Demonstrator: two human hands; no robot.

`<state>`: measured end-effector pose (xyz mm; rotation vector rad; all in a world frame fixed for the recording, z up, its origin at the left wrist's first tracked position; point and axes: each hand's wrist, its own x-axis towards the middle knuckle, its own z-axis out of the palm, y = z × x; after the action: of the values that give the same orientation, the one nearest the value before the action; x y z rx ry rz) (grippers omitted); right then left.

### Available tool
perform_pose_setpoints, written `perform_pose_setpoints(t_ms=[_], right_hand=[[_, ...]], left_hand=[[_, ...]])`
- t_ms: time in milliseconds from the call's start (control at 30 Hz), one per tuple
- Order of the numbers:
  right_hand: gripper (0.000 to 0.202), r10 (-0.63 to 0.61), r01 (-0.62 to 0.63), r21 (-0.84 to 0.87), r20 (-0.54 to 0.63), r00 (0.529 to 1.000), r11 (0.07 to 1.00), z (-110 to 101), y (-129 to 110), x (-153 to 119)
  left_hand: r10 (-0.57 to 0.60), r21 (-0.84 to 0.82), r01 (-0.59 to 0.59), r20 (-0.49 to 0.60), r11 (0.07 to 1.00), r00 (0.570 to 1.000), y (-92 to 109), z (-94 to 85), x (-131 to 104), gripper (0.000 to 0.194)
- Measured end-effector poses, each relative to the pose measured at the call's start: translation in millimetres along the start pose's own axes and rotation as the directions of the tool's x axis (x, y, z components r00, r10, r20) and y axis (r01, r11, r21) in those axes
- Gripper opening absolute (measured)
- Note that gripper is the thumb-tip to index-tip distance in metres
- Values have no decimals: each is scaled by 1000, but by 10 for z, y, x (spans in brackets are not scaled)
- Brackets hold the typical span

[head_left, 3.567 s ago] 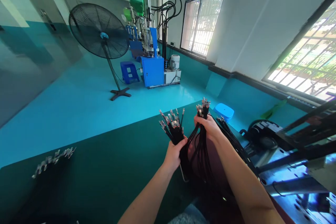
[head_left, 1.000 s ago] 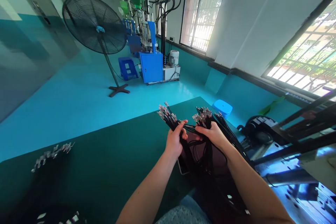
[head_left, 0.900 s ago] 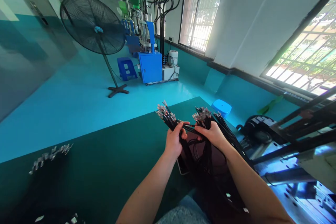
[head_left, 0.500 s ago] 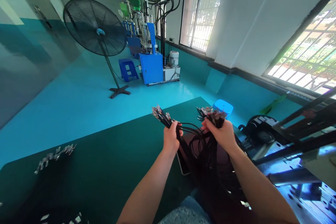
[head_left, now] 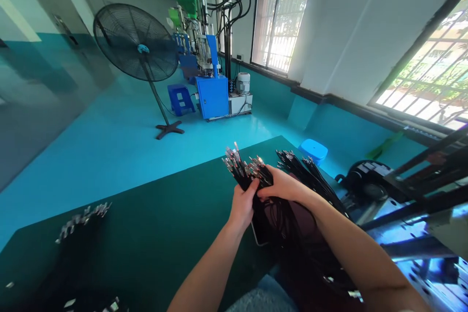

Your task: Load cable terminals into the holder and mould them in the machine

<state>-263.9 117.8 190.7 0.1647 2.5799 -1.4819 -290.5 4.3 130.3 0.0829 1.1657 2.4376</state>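
Observation:
My left hand (head_left: 244,204) is closed around a bundle of black cables (head_left: 236,168) with bare metal tips pointing up and away. Right against it, my right hand (head_left: 280,185) grips a second bundle of black cables (head_left: 260,170), its tips level with the first. The two hands touch or nearly touch. Below them, the cables' loose lengths hang in dark loops (head_left: 281,219) toward my lap. More black cables (head_left: 302,168) with metal ends lie on the green table (head_left: 175,204) just beyond my right forearm.
Another pile of cables with pale ends (head_left: 84,219) lies at the table's left. Past the table stand a large fan (head_left: 143,48), a blue stool (head_left: 181,100) and a blue machine (head_left: 212,97). A light-blue stool (head_left: 313,150) and metal machinery (head_left: 413,214) are on the right.
My right hand has moved left with its cable bundle and now meets my left hand. The cables lying behind it on the table have come into fuller view.

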Motion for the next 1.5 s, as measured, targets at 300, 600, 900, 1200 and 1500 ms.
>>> perform_pose_setpoints(t_ms=[300, 600, 900, 1200, 1500], right_hand=[[11, -61, 61, 14, -29, 998, 998, -92, 41, -42], [22, -119, 89, -280, -91, 989, 956, -22, -31, -76], [11, -252, 106, -375, -364, 897, 921, -40, -10, -157], [24, -26, 65, 184, -205, 978, 981, -260, 92, -109], [46, -98, 99, -111, 13, 995, 989, -12, 62, 191]], left_hand=[[2, -100, 3, 50, 995, 999, 42, -107, 58, 34], [-52, -162, 44, -48, 986, 997, -4, -116, 100, 35], [-91, -210, 76, -64, 975, 994, 26, -149, 149, 36], [-23, 233, 3, 86, 972, 996, 33, -93, 125, 32], [4, 61, -6, 21, 998, 1000, 13, -82, 91, 36]])
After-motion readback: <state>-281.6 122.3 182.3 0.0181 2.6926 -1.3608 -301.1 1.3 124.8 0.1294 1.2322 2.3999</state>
